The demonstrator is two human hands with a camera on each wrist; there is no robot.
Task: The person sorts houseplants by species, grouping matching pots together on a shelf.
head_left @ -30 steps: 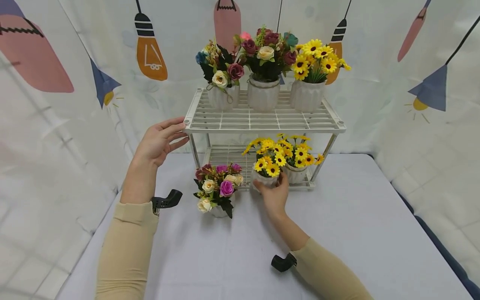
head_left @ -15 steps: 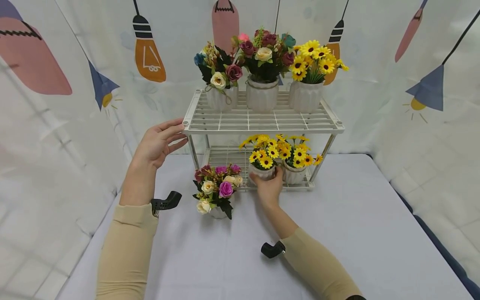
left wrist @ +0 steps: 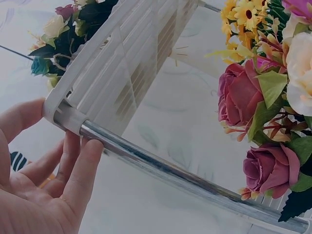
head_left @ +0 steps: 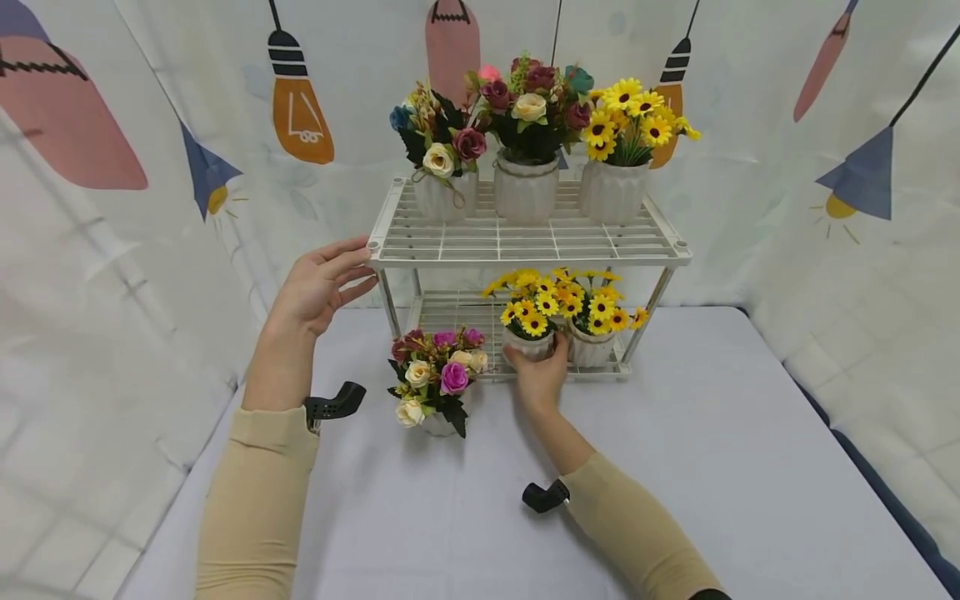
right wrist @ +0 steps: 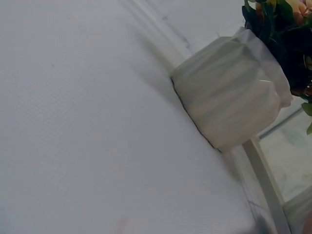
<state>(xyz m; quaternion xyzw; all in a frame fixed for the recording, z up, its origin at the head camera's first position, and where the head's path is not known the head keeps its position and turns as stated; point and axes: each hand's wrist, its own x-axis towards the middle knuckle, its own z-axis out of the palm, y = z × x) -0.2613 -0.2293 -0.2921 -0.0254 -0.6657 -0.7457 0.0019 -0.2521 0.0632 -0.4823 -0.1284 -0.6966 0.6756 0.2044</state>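
Note:
My left hand [head_left: 311, 283] touches the left front corner of a white two-tier wire rack [head_left: 525, 250] with nearly straight fingers. In the left wrist view, its fingertips [left wrist: 92, 148] rest at the corner and the top of the metal post [left wrist: 161, 168]. On the lower tier, my right hand [head_left: 542, 377] grips a white flowerpot [head_left: 529, 343] of yellow daisies from the front, thumb on its left side and fingers on its right. A second yellow-flowered pot [head_left: 591, 346] stands just to its right. The right wrist view shows barely any of the hand.
A pot of purple and cream roses [head_left: 437, 375] stands on the white tablecloth [head_left: 465, 517] before the rack's left half. Up on the top tier are a rose pot [head_left: 446, 196], a fuller bouquet pot [head_left: 525, 190] and a yellow daisy pot [head_left: 615, 192].
The right hand has carried the gripped daisy pot slightly left and back, opening a small gap to its neighbour. Over the last half second little differs. The left hand stays at the corner.

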